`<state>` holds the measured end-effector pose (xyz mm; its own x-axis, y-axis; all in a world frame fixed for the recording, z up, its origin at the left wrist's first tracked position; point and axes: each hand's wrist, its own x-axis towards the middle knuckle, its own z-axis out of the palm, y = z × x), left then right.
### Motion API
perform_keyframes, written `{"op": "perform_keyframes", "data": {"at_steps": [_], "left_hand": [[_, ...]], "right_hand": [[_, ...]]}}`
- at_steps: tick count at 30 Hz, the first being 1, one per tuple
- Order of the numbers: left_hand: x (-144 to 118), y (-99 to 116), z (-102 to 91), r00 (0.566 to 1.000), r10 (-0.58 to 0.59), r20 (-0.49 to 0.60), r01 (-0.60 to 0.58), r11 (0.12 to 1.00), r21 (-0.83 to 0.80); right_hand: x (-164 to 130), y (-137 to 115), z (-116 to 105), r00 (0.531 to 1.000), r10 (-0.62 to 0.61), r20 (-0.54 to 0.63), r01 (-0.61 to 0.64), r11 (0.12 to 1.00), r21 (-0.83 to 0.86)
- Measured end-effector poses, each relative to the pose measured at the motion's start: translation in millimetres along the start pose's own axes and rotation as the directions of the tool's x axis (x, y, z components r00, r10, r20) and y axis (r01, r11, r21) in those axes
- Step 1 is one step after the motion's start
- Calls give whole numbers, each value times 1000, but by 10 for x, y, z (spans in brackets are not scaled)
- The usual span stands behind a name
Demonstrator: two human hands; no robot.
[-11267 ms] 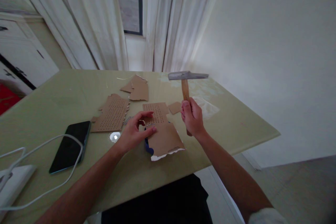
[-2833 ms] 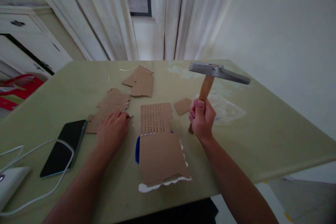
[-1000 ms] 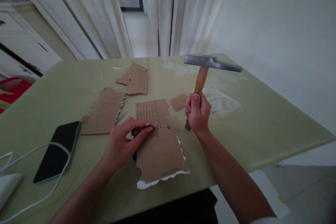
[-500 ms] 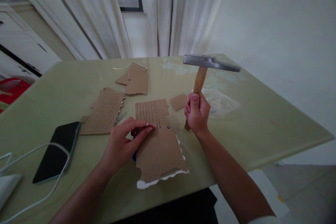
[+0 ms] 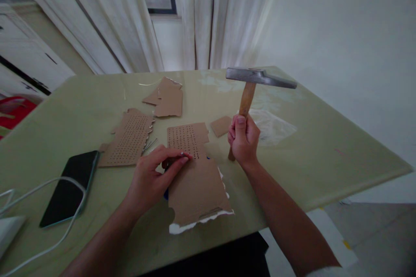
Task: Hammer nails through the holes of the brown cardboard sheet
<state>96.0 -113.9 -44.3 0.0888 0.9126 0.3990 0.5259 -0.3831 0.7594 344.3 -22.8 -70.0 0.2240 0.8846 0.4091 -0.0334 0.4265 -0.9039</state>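
My right hand (image 5: 243, 140) is wrapped round the wooden handle of a hammer (image 5: 247, 95), its metal head raised above the table. In a pinch between thumb and forefinger, my left hand (image 5: 159, 171) holds a nail (image 5: 182, 154), of which only the small head shows. That hand rests on a torn piece of cardboard (image 5: 199, 190), close to the lower edge of its rows of punched holes. Something blue peeks out from under this cardboard. To the left lies a second cardboard piece (image 5: 126, 138) covered in holes, with several loose nails (image 5: 149, 144) beside it.
A phone (image 5: 69, 186) lies on the left of the table (image 5: 325, 160), with a white cable (image 5: 69, 225) across it. Cardboard scraps (image 5: 170, 101) are at the back, a small scrap (image 5: 221, 126) nearer the middle. Clear plastic (image 5: 276, 127) lies behind my right hand.
Almost nothing differs. Both hands, the hammer and the cardboard keep their places; the whole view has shifted very slightly.
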Motion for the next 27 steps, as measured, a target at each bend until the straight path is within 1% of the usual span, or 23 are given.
{"op": "perform_keyframes", "data": {"at_steps": [7, 12, 18, 27], "left_hand": [[-20, -37, -7, 1000, -3, 5, 3, 1000, 1], [-10, -25, -3, 1000, 2, 0, -2, 1000, -2], [3, 12, 7, 998, 56, -19, -56, 998, 39], [-3, 26, 12, 995, 98, -26, -95, 993, 75]], "right_hand": [[-7, 23, -7, 1000, -7, -4, 7, 1000, -3], [-6, 4, -4, 1000, -8, 13, 8, 1000, 13], [-6, 9, -3, 1000, -13, 7, 13, 1000, 3], [-5, 1, -1, 1000, -13, 12, 13, 1000, 2]]}}
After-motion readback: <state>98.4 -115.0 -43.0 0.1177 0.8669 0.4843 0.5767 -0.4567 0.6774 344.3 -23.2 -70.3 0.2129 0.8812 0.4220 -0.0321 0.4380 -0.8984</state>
